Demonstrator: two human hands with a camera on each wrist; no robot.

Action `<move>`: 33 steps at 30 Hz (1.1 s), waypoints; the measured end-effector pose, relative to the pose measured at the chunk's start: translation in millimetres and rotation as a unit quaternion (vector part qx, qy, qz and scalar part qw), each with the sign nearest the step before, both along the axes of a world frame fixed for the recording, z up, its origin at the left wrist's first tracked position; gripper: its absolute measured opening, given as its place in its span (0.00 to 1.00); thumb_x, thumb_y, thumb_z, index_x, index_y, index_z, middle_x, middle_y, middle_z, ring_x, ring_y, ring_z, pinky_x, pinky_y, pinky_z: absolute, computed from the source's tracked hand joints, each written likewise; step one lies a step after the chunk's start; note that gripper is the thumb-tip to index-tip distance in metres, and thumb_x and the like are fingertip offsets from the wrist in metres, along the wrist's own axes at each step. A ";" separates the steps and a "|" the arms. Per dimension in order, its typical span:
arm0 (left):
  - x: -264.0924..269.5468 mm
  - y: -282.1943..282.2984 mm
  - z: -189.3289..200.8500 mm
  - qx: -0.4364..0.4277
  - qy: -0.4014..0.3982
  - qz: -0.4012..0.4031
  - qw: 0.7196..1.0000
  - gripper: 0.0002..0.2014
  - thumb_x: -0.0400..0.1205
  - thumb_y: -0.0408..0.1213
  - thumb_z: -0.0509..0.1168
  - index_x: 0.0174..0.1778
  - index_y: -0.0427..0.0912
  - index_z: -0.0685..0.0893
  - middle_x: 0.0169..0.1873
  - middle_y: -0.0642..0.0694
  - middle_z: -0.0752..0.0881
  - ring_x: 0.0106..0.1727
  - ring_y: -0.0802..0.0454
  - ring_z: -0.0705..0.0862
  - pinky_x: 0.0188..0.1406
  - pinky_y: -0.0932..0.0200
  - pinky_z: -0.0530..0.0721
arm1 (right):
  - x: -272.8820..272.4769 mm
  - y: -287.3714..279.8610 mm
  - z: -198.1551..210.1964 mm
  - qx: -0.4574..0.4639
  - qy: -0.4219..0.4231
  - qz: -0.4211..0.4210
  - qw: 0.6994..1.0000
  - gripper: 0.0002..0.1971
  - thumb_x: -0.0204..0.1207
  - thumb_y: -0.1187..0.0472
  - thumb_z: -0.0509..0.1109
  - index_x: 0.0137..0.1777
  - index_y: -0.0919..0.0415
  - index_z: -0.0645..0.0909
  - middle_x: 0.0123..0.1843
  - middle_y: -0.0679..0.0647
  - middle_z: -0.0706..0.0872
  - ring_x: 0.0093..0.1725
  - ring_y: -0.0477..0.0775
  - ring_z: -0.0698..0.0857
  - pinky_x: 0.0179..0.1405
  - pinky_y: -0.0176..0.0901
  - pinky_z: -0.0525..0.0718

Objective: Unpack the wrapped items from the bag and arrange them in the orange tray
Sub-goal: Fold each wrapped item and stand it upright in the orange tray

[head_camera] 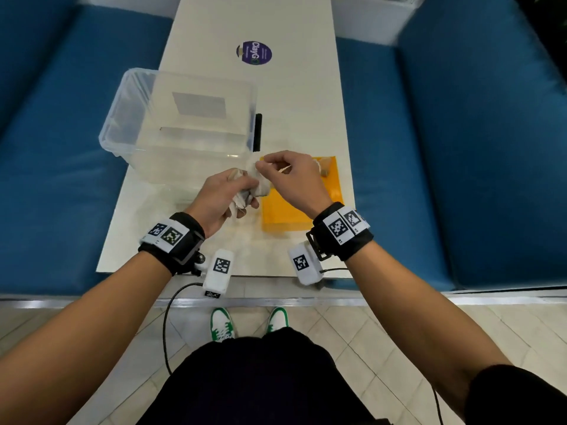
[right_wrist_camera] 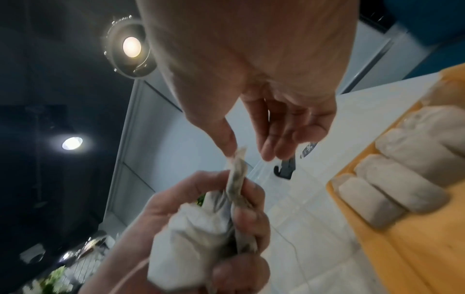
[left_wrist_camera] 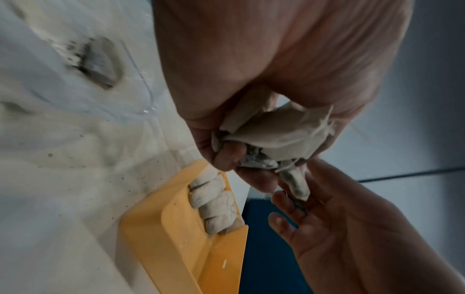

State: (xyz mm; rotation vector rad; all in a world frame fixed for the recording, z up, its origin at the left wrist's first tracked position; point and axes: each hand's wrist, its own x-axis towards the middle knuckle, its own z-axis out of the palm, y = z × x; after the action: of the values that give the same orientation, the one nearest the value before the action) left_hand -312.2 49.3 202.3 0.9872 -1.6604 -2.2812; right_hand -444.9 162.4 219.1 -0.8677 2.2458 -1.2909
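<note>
While the left hand [head_camera: 216, 194] grips the crumpled off-white cloth bag [left_wrist_camera: 274, 137] above the desk [head_camera: 306, 96], the right hand [head_camera: 291, 176] pinches a pale wrapped item's [right_wrist_camera: 236, 179] tip, long axis toward it. Three sit in the orange tray [left_wrist_camera: 176, 244], far end.

Clear plastic bin [head_camera: 147, 96] on white counter [head_camera: 300, 87], black handle [head_camera: 258, 131] beside it; purple round sticker [head_camera: 254, 53] farther back. Blue cushions [head_camera: 460, 148] flank both sides.

Clear bin [head_camera: 129, 118] left of the tray [head_camera: 294, 210] — wrapped items [left_wrist_camera: 214, 201] inside (far end) — on the table [head_camera: 251, 26].
</note>
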 end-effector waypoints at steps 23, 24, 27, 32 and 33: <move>-51.9 29.7 -19.4 -0.079 -0.067 -0.053 0.993 0.13 0.83 0.42 0.76 0.57 0.36 0.91 0.42 0.43 0.89 0.35 0.49 0.84 0.27 0.58 0.76 | -75.5 35.0 7.2 0.044 0.101 0.090 0.990 0.03 0.79 0.57 0.78 0.48 0.55 0.92 0.40 0.43 0.89 0.39 0.39 0.83 0.46 0.33 0.82; -51.4 29.1 -20.0 -0.074 -0.066 -0.056 0.993 0.11 0.83 0.42 0.76 0.56 0.39 0.92 0.42 0.43 0.89 0.34 0.49 0.84 0.27 0.58 0.76 | -79.2 35.8 9.8 0.039 0.105 0.087 0.990 0.03 0.80 0.58 0.77 0.49 0.55 0.92 0.41 0.44 0.90 0.39 0.39 0.83 0.44 0.28 0.80; -47.9 25.1 -25.1 -0.076 -0.082 -0.062 0.992 0.07 0.84 0.40 0.75 0.54 0.42 0.92 0.42 0.44 0.89 0.33 0.51 0.84 0.29 0.59 0.78 | -99.7 39.5 17.6 0.027 0.123 0.060 0.990 0.03 0.81 0.60 0.77 0.51 0.56 0.91 0.44 0.45 0.91 0.40 0.36 0.83 0.44 0.21 0.78; -40.8 19.6 -36.9 -0.138 -0.146 -0.068 0.977 0.06 0.82 0.35 0.74 0.53 0.39 0.91 0.40 0.43 0.88 0.30 0.55 0.84 0.35 0.53 0.79 | -139.0 46.5 5.2 0.074 0.154 0.003 0.985 0.04 0.81 0.59 0.77 0.52 0.55 0.91 0.45 0.43 0.89 0.42 0.35 0.83 0.44 0.21 0.77; -39.7 18.7 -39.1 -0.151 -0.156 -0.067 0.974 0.06 0.82 0.36 0.73 0.52 0.40 0.92 0.41 0.42 0.89 0.31 0.54 0.84 0.34 0.51 0.79 | -144.3 47.3 -1.3 0.092 0.154 0.000 0.984 0.03 0.81 0.59 0.77 0.52 0.54 0.91 0.45 0.43 0.90 0.43 0.36 0.83 0.44 0.22 0.78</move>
State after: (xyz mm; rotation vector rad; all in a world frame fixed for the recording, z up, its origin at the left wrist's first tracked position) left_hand -351.8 68.0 163.3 1.2379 -2.1806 -1.9375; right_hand -589.1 209.7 217.8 -1.0570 2.5509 -0.9827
